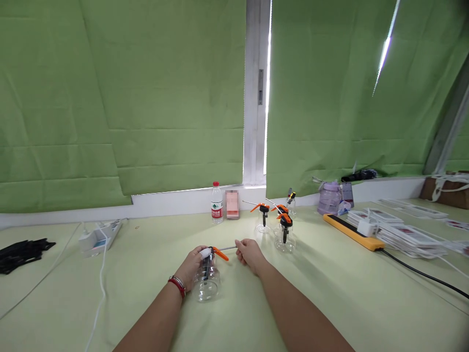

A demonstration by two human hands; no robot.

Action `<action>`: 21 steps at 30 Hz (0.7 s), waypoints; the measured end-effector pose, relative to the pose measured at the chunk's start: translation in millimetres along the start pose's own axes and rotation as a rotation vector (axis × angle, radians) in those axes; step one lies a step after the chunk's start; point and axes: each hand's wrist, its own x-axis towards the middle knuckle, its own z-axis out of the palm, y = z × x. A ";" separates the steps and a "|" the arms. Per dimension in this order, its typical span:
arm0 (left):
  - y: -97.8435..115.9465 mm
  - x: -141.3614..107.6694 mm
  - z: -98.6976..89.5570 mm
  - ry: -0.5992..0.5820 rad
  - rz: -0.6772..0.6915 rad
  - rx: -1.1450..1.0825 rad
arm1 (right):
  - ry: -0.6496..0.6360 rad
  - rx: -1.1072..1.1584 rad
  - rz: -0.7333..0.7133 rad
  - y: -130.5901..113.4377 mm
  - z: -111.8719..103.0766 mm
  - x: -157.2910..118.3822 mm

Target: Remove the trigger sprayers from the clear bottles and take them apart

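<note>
My left hand (189,268), with a white wrap on one digit, is closed around the upper part of a clear bottle (207,289). The bottle has a black pump head with an orange lever (221,254) pointing right. From the head a thin metallic tube (227,248) runs right to my right hand (250,255), whose fingertips pinch its far end. Behind my right hand stand similar clear bottles with black and orange heads, one (285,240) nearest and another (263,226) farther left; thin tubes stick out from some of them.
Against the wall stand a red-capped water bottle (217,208), a pink-faced box (232,204) and a purple jug (329,199). An orange power strip (351,233) lies beside stacked white cards (414,239). At left are a white power strip (100,239) with cords and black pieces (24,254).
</note>
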 end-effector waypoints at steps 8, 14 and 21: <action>-2.5 2.1 -5.1 0.005 -0.014 -0.004 | -0.034 0.090 -0.072 4.8 -0.6 1.8; -0.6 -0.4 -2.9 0.000 -0.016 -0.016 | -0.029 0.023 -0.002 2.5 3.0 1.7; -3.3 3.1 -6.4 -0.005 -0.018 0.016 | -0.013 0.056 -0.066 2.9 6.9 -0.3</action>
